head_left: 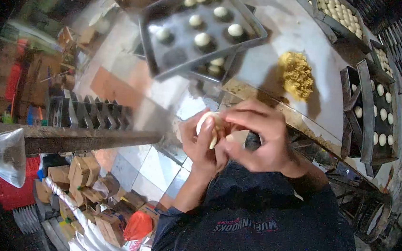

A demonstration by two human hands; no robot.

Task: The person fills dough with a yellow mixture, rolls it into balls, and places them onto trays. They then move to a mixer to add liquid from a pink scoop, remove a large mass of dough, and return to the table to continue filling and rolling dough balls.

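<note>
My left hand (pixel 203 142) is cupped around a pale piece of dough (pixel 207 122), with the thumb lying across it. My right hand (pixel 263 136) meets the dough from the right, its fingers curled and their tips at the dough's edge; some of the contact is hidden. Both hands are held in front of my dark shirt, near the edge of the worktable (pixel 258 71). On that table sits a heap of yellow, crumbly filling (pixel 296 76). Beyond my hands, a dark metal tray (pixel 168 64) bears several round dough balls (pixel 202 39), spaced apart.
Stacked trays (pixel 371 116) with dough balls line the table's right side, and a fuller tray (pixel 337 13) stands farther back. Dark metal pieces (pixel 90 112) rest on a wooden shelf (pixel 66 140) at left. Cardboard boxes (pixel 83 171) and a red bag (pixel 138 226) lie at lower left.
</note>
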